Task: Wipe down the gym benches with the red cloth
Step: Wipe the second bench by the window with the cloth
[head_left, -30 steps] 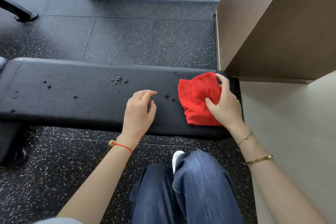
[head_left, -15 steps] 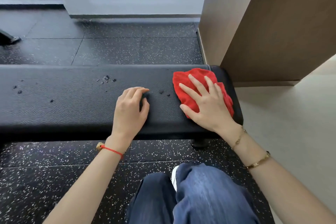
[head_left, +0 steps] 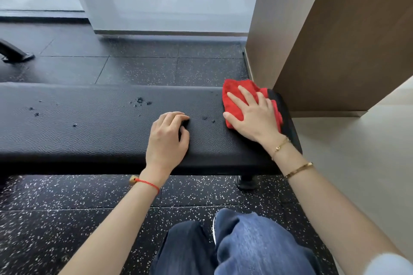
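Note:
A black padded gym bench (head_left: 89, 131) runs across the view from left to right. Dark specks of dirt (head_left: 140, 101) lie scattered on its top. The red cloth (head_left: 234, 98) lies flat at the bench's right end. My right hand (head_left: 252, 116) presses down on it, palm flat and fingers spread. My left hand (head_left: 167, 138) rests on the bench pad near its front edge, left of the cloth, fingers curled under and holding nothing.
A brown wall corner (head_left: 312, 51) stands right behind the bench's right end. Black speckled rubber floor (head_left: 67, 207) surrounds the bench. A bench foot (head_left: 245, 182) shows below the pad. My knees in blue jeans (head_left: 241, 243) are at the bottom. A black equipment leg (head_left: 13, 52) sits far left.
My right hand went from gripping the cloth's edge to lying flat on top of it, then pushed it toward the far edge of the bench. My left hand stayed put.

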{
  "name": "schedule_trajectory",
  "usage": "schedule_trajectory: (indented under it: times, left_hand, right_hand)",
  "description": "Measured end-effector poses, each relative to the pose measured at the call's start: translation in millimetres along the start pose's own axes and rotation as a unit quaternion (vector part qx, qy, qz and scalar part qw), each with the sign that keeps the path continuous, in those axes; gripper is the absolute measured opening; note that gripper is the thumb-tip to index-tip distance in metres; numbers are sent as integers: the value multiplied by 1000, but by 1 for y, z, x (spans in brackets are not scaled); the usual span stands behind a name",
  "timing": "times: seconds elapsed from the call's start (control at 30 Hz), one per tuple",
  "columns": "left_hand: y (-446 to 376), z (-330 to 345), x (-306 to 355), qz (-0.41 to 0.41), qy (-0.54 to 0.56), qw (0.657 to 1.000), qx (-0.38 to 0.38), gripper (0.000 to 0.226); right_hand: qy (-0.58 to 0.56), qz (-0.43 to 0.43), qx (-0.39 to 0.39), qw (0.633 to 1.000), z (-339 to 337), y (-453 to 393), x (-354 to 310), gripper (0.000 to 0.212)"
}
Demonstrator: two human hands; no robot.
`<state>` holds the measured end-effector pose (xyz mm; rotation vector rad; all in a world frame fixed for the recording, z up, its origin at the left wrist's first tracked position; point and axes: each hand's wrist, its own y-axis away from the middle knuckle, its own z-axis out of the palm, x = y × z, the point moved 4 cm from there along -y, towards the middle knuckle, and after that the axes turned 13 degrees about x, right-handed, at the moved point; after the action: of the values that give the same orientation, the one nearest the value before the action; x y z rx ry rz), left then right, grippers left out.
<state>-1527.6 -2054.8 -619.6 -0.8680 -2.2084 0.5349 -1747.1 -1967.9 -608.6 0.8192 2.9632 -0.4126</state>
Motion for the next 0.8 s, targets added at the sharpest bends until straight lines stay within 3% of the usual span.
schedule_trajectory:
  times: [0.17, 0.3, 0.4, 0.6, 0.7, 0.8]
  left_hand:
    - [1, -3, -2, -11, 5, 1000, 14, 22]
    - [-2, -8, -5, 5, -1, 1000, -2, 21]
    - [-4, -14, -14, 16, -30, 999, -7, 20]
    - [-3, -21, -30, 23, -52, 998, 3, 26]
    - [-1, -20, -32, 15, -53, 998, 15, 26]
    - [0, -18, -33, 10, -50, 999, 19, 27]
  right_hand:
    - [-14, -78, 20, 997, -5, 38, -11, 67]
    - [-1, -19, 15, 1000, -3, 12, 16, 64]
    - [-19, 11, 15, 1000, 5, -25, -3, 56]
    - [-36, -123, 5, 992, 12, 1, -72, 53]
    - [-36, -151, 13, 988, 3, 26, -48, 56]
    - [-15, -88, 16, 996, 2, 10, -10, 55]
